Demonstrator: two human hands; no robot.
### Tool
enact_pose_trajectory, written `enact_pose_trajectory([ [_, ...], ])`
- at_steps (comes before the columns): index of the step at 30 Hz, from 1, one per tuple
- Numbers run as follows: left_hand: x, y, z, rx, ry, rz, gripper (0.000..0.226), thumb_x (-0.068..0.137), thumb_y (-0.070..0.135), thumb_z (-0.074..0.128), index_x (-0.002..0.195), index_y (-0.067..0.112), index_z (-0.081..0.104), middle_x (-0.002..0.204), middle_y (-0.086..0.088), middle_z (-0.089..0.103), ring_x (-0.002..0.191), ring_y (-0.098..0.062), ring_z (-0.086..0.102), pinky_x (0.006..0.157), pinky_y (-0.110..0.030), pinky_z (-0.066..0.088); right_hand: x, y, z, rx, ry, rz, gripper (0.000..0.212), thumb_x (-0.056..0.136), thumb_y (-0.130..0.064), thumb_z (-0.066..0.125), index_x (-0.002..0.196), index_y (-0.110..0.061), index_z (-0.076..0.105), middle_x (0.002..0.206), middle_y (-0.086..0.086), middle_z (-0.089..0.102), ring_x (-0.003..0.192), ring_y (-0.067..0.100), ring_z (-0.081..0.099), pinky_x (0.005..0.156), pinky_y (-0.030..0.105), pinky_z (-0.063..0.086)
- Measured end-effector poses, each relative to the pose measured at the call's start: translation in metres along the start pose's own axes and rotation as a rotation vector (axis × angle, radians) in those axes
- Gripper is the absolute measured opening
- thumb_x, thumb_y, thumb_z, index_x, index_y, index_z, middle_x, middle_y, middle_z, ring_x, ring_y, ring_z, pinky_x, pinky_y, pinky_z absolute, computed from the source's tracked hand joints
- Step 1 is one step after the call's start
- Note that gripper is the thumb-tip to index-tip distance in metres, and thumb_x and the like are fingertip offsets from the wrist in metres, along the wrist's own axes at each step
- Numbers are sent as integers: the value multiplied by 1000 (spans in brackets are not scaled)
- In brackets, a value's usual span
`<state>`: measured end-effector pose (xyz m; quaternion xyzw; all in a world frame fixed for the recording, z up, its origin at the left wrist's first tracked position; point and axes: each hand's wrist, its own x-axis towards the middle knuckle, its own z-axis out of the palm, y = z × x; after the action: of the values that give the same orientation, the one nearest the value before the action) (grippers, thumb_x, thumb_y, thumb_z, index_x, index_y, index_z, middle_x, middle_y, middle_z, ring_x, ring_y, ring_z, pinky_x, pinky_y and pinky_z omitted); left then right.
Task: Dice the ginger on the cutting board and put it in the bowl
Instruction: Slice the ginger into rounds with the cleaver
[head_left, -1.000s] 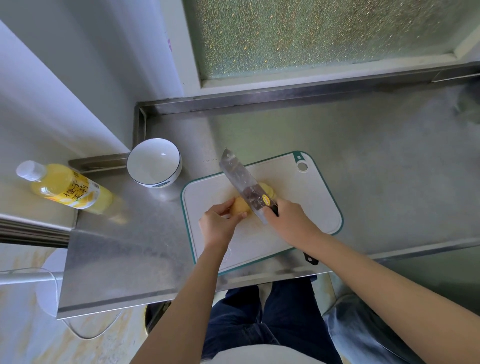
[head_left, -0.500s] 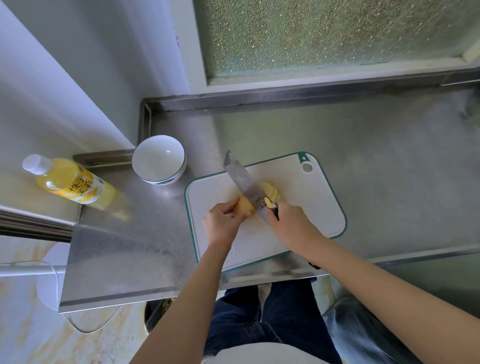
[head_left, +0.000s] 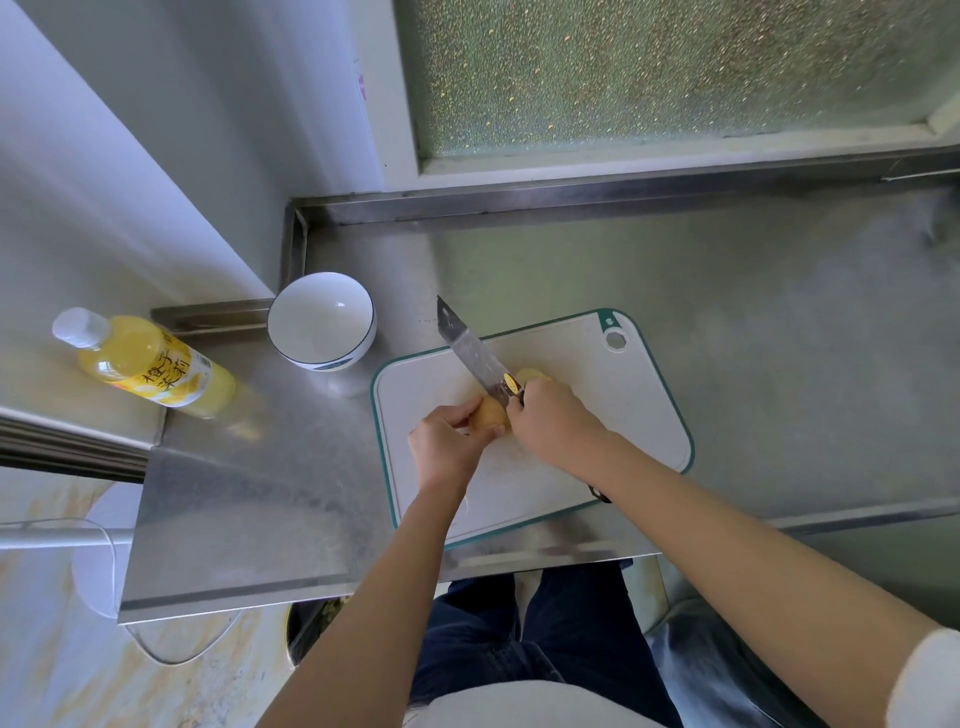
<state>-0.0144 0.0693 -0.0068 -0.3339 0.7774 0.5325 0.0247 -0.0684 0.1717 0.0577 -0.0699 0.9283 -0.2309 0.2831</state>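
Note:
A pale yellow piece of ginger (head_left: 491, 414) lies on the white, green-rimmed cutting board (head_left: 613, 405). My left hand (head_left: 447, 447) grips its near end with curled fingers. My right hand (head_left: 553, 423) grips the handle of a cleaver (head_left: 470, 353), whose blade stands on edge across the ginger and points away to the left. Another bit of ginger (head_left: 531, 375) shows just beyond the blade. The white bowl (head_left: 322, 319) with a dark rim stands empty to the left of the board.
A bottle of yellow liquid (head_left: 145, 366) lies on a lower ledge at the left. The steel counter (head_left: 753, 332) runs to the right and back toward a raised rim under a frosted window. The counter's front edge is close to my legs.
The cleaver blade has turned from flat-tilted to standing on edge across the ginger. My right hand has closed in toward my left.

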Motion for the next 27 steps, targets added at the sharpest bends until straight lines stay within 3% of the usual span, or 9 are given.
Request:
enact_pose_trajectory([
  [5, 5, 2, -3, 48, -41, -2, 45, 64, 20, 83, 108, 18, 70, 97, 3, 68, 91, -10, 61, 72, -7, 38, -9, 4, -5, 16, -47, 21, 30, 98, -20, 39, 102, 4, 57, 97, 21, 61, 77, 30, 49, 66, 28, 35],
  [8, 8, 3, -5, 84, -63, -4, 46, 64, 21, 83, 108, 20, 70, 98, 1, 69, 89, -11, 62, 80, -15, 40, -25, 18, -9, 18, -95, 41, 30, 98, -24, 38, 77, -6, 50, 75, 10, 54, 66, 25, 47, 64, 29, 35],
  [11, 8, 4, -6, 88, -77, -12, 47, 64, 22, 83, 109, 20, 70, 98, 2, 70, 86, -9, 62, 78, -13, 40, -42, 35, -9, 19, -128, 73, 38, 98, -26, 37, 62, -15, 34, 61, 2, 43, 52, 14, 39, 50, 30, 29],
  [14, 7, 3, -6, 85, -70, -17, 48, 64, 20, 83, 110, 19, 69, 96, 3, 69, 83, -7, 60, 67, -2, 38, -47, 40, -4, 26, -135, 94, 36, 98, -26, 36, 63, -18, 31, 63, 0, 41, 58, 21, 42, 56, 28, 32],
  [18, 6, 4, -6, 85, -74, -15, 48, 64, 19, 84, 110, 17, 69, 100, 0, 70, 84, -8, 60, 77, -13, 40, -36, 30, -7, 43, -140, 98, 38, 98, -24, 37, 62, -16, 31, 65, 3, 43, 61, 23, 44, 63, 27, 33],
  [22, 5, 6, -7, 88, -73, -19, 48, 64, 19, 83, 110, 18, 69, 101, 1, 69, 85, -8, 60, 76, -12, 40, -24, 18, -4, 57, -134, 82, 36, 98, -22, 39, 63, -15, 37, 80, 11, 49, 74, 27, 48, 66, 28, 34],
  [25, 4, 7, -6, 90, -71, -9, 48, 64, 18, 83, 110, 16, 69, 102, 0, 69, 85, -7, 59, 67, -1, 38, -15, 7, -1, 47, -133, 84, 32, 98, -21, 39, 79, -2, 56, 79, 14, 56, 84, 34, 56, 67, 28, 35],
  [27, 4, 7, -6, 97, -69, -9, 48, 64, 20, 83, 110, 16, 69, 102, 1, 69, 86, -7, 59, 67, -2, 38, -8, 3, 0, 46, -143, 85, 32, 98, -21, 41, 98, 5, 60, 84, 17, 59, 85, 36, 56, 67, 28, 36],
])
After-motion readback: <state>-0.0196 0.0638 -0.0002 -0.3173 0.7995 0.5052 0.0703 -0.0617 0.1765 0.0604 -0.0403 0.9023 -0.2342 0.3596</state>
